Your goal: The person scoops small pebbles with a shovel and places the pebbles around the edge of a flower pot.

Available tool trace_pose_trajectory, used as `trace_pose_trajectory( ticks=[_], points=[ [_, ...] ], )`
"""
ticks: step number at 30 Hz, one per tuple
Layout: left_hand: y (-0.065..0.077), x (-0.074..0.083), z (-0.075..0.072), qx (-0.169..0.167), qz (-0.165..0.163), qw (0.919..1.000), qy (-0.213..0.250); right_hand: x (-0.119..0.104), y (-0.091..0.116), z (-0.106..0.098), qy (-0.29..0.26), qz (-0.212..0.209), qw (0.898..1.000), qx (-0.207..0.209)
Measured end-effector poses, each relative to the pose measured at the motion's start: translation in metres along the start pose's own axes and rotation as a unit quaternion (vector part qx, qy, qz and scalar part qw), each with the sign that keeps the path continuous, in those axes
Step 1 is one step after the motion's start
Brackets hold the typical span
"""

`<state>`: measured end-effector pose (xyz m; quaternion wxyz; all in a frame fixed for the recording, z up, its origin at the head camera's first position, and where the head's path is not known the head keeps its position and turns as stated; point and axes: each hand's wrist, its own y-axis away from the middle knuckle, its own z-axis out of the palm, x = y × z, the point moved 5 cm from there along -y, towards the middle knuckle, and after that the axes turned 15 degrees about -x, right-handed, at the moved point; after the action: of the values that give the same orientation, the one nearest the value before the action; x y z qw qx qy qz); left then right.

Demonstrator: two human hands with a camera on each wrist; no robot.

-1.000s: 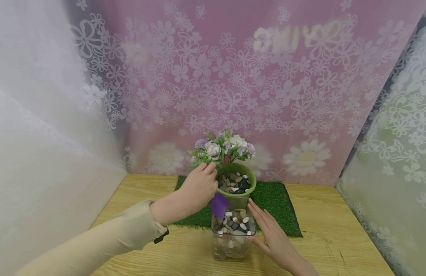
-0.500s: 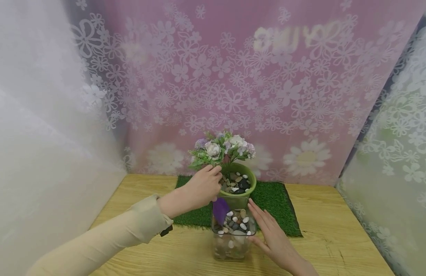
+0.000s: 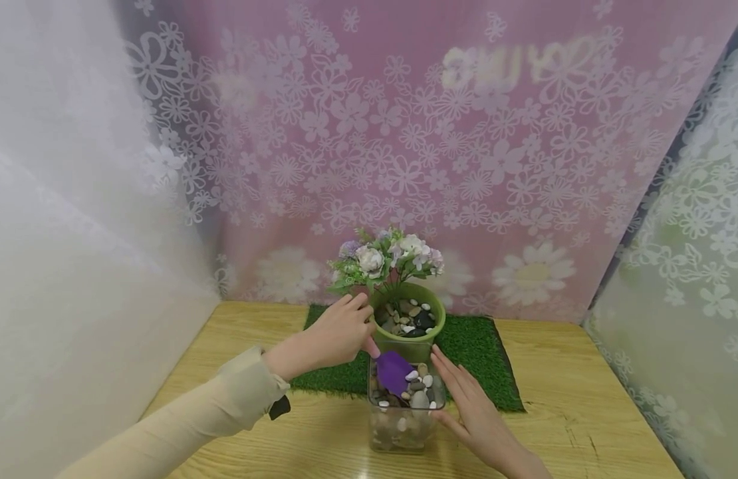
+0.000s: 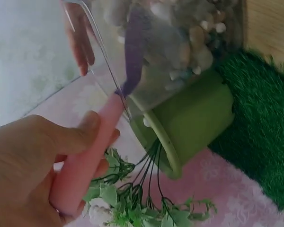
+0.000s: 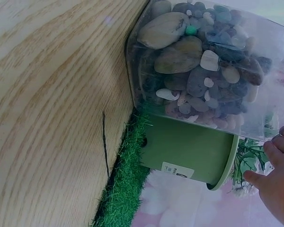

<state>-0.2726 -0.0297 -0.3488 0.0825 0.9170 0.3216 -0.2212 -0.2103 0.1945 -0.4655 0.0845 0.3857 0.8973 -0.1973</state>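
My left hand [image 3: 332,336] grips the pink handle [image 4: 87,163] of a trowel, its fingers wrapped around it. The trowel's purple blade [image 3: 393,372] slants down into a clear plastic container [image 3: 406,408], against the pebbles [image 3: 419,400] there. Through the container wall in the left wrist view, the blade looks partly blurred. With fingers extended, my right hand [image 3: 475,416] rests along the container's right rim. Just behind the container stands a green flowerpot [image 3: 439,324] with pebbles and artificial flowers [image 3: 370,261] in it.
Beneath the pot lies a green artificial grass mat [image 3: 483,359] on a wood-grain table [image 3: 560,399]. A pink floral curtain [image 3: 405,133] hangs behind, and pale sheets [image 3: 692,266] close off both sides.
The purple blade has swung to the right and lies flatter over the pebbles, showing the pink handle below my left hand. Some pebbles have shifted. The right hand stays at the container rim.
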Motion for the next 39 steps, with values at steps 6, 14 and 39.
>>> trace_pose_trajectory(
  ticks=[6, 14, 39],
  points=[
    [0.0, 0.001, 0.001, -0.003, -0.015, 0.9994, 0.032, 0.002, 0.0, 0.0, -0.007, 0.003, 1.0, -0.003],
    [0.002, 0.006, 0.002, 0.056, 0.004, 0.9984, -0.006, 0.002, 0.001, 0.004, -0.01, 0.014, 1.0, -0.005],
    [0.004, 0.005, 0.009, 0.003, -0.026, 0.9971, 0.071, 0.004, -0.001, 0.002, -0.008, 0.007, 1.0, 0.004]
  ],
)
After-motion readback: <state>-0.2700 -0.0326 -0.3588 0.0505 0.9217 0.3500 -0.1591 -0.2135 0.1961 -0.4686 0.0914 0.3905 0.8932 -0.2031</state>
